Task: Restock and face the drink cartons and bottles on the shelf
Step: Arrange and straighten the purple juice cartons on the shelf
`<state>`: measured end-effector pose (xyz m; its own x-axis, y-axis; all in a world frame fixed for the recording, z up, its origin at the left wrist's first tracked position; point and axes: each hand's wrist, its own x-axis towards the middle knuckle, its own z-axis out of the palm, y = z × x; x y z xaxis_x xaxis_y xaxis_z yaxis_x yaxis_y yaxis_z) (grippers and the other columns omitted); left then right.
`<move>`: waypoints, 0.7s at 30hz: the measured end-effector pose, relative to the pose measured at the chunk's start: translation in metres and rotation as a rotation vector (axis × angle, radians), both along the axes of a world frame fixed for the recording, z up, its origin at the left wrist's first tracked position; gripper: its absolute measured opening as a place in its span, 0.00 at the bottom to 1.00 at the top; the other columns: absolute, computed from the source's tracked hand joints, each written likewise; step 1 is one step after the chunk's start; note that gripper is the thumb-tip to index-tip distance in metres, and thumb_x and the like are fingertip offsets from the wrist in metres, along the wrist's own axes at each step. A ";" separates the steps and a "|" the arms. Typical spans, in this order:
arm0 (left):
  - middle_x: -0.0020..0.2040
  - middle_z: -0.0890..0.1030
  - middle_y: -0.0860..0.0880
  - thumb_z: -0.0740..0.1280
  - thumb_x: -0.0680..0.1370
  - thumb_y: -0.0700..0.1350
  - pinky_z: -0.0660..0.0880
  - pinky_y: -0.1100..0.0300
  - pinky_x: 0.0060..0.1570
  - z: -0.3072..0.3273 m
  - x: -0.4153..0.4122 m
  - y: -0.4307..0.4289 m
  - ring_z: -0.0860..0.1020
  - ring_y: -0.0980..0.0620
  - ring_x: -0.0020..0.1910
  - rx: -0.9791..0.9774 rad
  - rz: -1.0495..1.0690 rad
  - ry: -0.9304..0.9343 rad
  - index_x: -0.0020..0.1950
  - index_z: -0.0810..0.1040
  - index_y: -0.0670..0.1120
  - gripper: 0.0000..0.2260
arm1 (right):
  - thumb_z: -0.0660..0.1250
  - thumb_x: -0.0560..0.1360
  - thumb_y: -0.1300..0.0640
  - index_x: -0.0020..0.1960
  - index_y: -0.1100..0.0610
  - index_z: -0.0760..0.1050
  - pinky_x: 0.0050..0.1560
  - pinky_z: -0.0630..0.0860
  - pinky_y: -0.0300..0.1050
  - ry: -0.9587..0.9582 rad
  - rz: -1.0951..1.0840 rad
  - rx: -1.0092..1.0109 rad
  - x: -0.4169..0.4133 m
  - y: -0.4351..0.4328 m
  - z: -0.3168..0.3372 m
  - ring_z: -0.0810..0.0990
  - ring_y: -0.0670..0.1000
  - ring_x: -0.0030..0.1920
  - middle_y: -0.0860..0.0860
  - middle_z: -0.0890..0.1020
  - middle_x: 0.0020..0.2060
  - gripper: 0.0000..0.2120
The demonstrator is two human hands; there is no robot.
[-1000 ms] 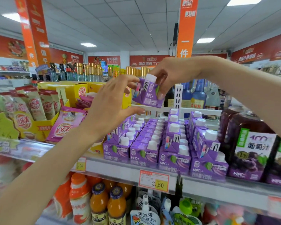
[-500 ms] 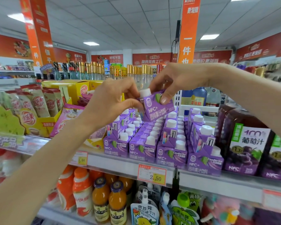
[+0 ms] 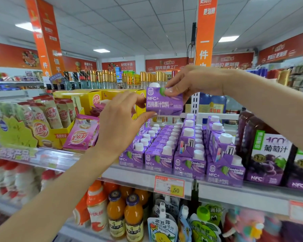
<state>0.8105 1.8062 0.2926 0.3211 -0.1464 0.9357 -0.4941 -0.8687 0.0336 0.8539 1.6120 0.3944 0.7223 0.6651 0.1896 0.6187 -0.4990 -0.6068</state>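
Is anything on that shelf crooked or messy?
Yes. A pink sachet leans upside down against the yellow box. In the right rows, purple cartons sit stacked on others, turned sideways, not facing front.

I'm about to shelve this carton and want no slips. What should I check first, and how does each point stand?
1. Right hand pinches the purple juice carton at its top: ok.
2. Left hand holds its lower left corner: ok.
3. White cap on: ok.
4. Label upright, facing the person: ok.
5. Free slot among the shelved cartons: cannot tell.
6. Upper stacked cartons turned sideways: not ok.
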 end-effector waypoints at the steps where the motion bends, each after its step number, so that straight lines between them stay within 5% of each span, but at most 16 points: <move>1: 0.41 0.78 0.51 0.67 0.70 0.58 0.69 0.57 0.35 0.000 0.001 0.000 0.72 0.53 0.38 -0.005 0.026 -0.008 0.47 0.78 0.44 0.18 | 0.68 0.64 0.48 0.51 0.62 0.80 0.46 0.79 0.42 0.013 -0.014 0.013 -0.001 0.001 -0.001 0.80 0.52 0.43 0.60 0.83 0.49 0.22; 5: 0.39 0.77 0.51 0.68 0.72 0.51 0.64 0.59 0.35 0.002 0.006 0.001 0.70 0.54 0.39 -0.053 0.042 0.039 0.46 0.80 0.42 0.12 | 0.71 0.69 0.50 0.51 0.63 0.80 0.43 0.80 0.42 0.082 -0.082 0.047 -0.003 0.002 -0.003 0.81 0.52 0.40 0.59 0.84 0.44 0.18; 9: 0.38 0.77 0.53 0.70 0.73 0.48 0.70 0.52 0.36 0.005 0.009 0.005 0.71 0.52 0.37 -0.144 -0.082 0.162 0.46 0.82 0.44 0.09 | 0.68 0.75 0.55 0.48 0.62 0.78 0.40 0.81 0.42 0.153 -0.124 0.059 -0.003 0.002 -0.001 0.81 0.50 0.34 0.58 0.83 0.40 0.09; 17: 0.34 0.79 0.54 0.71 0.73 0.45 0.74 0.48 0.38 0.008 0.011 0.008 0.75 0.55 0.34 -0.171 -0.081 0.215 0.38 0.80 0.47 0.05 | 0.69 0.72 0.53 0.49 0.59 0.78 0.40 0.81 0.42 0.236 -0.128 0.081 -0.002 0.002 0.000 0.81 0.50 0.35 0.57 0.84 0.41 0.11; 21: 0.35 0.79 0.56 0.69 0.75 0.44 0.75 0.48 0.41 0.011 0.015 0.011 0.76 0.55 0.36 -0.187 -0.039 0.241 0.40 0.79 0.45 0.05 | 0.70 0.73 0.55 0.56 0.61 0.77 0.46 0.81 0.44 0.113 -0.157 0.108 0.003 -0.001 -0.004 0.82 0.50 0.37 0.57 0.84 0.43 0.15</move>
